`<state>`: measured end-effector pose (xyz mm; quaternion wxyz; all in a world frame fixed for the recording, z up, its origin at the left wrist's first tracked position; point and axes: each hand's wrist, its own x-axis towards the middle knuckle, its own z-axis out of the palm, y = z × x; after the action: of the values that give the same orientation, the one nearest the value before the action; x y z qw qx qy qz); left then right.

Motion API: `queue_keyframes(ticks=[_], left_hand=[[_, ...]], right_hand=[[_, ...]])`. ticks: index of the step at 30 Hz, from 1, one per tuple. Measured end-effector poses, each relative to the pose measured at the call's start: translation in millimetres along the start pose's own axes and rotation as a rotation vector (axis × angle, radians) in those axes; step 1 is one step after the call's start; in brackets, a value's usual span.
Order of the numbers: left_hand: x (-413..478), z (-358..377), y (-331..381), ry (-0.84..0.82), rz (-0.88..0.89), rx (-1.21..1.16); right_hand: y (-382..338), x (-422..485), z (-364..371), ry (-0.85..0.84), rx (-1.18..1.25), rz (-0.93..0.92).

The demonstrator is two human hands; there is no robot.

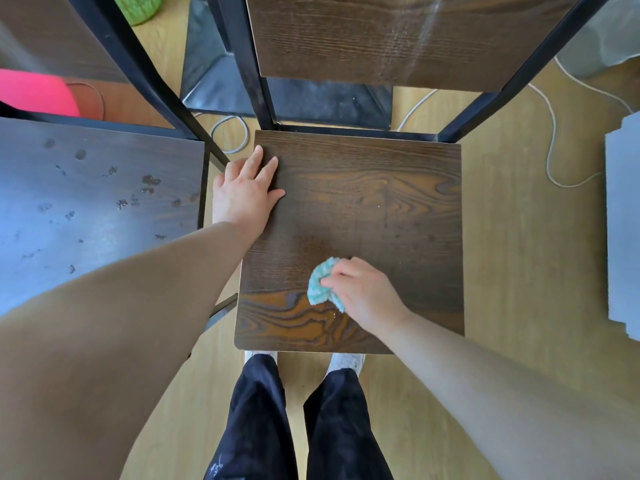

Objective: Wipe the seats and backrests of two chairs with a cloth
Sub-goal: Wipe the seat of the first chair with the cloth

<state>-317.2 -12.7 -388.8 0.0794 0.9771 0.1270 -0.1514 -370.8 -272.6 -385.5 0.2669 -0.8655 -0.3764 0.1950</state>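
Note:
A dark wooden chair seat (381, 202) lies straight below me, its backrest (363, 36) standing at the top between black metal posts. My right hand (363, 292) grips a bunched teal-and-white cloth (320, 284) and presses it on the seat's front middle. My left hand (247, 190) rests flat with fingers spread on the seat's left edge. A second chair seat (97, 202), marked with several stains, sits to the left, its backrest (41, 36) partly in view at the top left.
White cables (550, 133) trail over the wooden floor at the right and behind the chair. A grey panel (623, 220) lies at the right edge. A dark base (311, 98) sits behind the chair. A pink object (34, 95) and a green object (142, 8) are at the far left.

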Motion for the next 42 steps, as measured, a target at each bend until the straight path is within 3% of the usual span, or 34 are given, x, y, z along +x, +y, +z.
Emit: queue_keyframes(ticks=[4, 8, 16, 19, 27, 31, 34, 42], left_hand=[[-12.7, -1.2, 13.1, 0.049, 0.064, -0.032], [-28.6, 6.2, 34.4, -0.051, 0.188, -0.044], [-33.1, 14.3, 34.0, -0.077, 0.193, -0.032], [-34.1, 16.7, 34.0, -0.073, 0.190, -0.032], [-30.8, 15.8, 32.0, -0.082, 0.184, -0.036], [-29.6, 15.6, 33.7, -0.097, 0.174, 0.008], [-29.8, 15.5, 35.0, -0.110, 0.172, 0.036], [-29.4, 12.7, 35.9, -0.138, 0.168, 0.043]], right_hand=[[-18.9, -29.2, 16.5, -0.048, 0.028, -0.005], [-31.4, -52.6, 30.6, -0.108, 0.044, 0.016], [-45.1, -83.7, 44.1, -0.227, 0.025, 0.038], [-48.5, -80.9, 30.3, -0.176, 0.023, 0.052], [32.2, 40.6, -79.5, 0.310, 0.120, 0.341], [79.6, 116.2, -123.5, 0.300, 0.040, 0.488], [99.8, 151.3, -134.3, 0.202, -0.034, 0.521], [103.6, 159.9, -124.0, 0.075, -0.118, 0.521]])
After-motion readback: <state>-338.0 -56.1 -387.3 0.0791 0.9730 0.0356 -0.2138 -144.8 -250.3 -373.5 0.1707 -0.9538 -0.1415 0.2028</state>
